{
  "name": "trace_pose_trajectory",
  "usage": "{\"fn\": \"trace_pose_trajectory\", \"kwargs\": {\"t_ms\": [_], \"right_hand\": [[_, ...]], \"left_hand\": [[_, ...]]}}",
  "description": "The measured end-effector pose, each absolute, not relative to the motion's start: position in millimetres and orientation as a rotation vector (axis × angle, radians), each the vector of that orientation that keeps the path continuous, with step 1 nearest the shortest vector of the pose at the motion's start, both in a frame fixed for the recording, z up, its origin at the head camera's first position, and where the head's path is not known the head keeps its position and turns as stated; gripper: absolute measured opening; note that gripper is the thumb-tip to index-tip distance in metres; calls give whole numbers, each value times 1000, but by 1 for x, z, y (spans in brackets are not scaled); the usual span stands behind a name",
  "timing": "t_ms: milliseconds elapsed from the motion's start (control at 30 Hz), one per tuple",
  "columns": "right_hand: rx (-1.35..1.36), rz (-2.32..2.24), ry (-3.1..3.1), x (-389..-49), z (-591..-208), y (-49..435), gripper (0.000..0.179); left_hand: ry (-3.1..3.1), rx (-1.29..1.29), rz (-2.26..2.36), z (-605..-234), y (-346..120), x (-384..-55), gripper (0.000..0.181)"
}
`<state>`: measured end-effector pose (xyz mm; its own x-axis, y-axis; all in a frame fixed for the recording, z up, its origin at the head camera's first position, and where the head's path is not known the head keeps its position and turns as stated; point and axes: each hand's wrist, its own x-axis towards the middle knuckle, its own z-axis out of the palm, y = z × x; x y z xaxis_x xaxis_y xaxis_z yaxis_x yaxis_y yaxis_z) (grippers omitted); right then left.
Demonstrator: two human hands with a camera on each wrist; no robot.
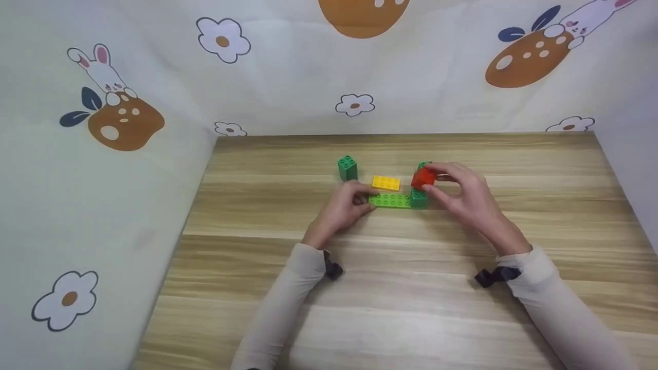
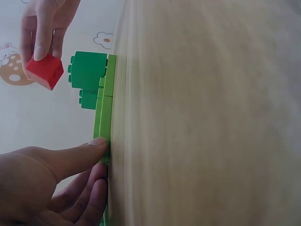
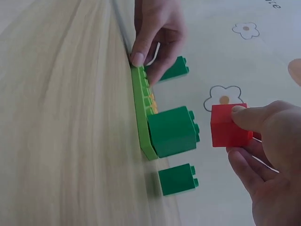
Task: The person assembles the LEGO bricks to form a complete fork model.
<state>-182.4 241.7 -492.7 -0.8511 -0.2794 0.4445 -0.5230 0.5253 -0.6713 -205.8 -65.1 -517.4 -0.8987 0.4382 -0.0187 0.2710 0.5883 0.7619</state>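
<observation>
Wooden tabletop (image 1: 411, 288), cartoon cloth behind. Left hand (image 1: 345, 204) pinching light green plate (image 1: 389, 201); right hand (image 1: 465, 192) pinching red brick (image 1: 423, 178) just above dark green brick (image 1: 418, 198). Next, probably: align studs, press down.

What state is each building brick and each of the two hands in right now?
Long light-green plastic plate: flat on the wooden table, left end held.
Dark-green square brick: seated on the plate's right end.
Red square brick: lifted, above that brick, not attached.
Yellow flat brick: loose on table.
Left hand: fingers pinch the plate.
Right hand: pinches the red brick.
</observation>
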Motion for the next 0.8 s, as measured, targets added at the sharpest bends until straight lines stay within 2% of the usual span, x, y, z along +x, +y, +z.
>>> {"fn": "trace_pose_trajectory", "kwargs": {"t_ms": [800], "right_hand": [[837, 1254, -2626, -189, -503, 208, 44]], "left_hand": [[2582, 543, 1205, -517, -65, -206, 31]]}}
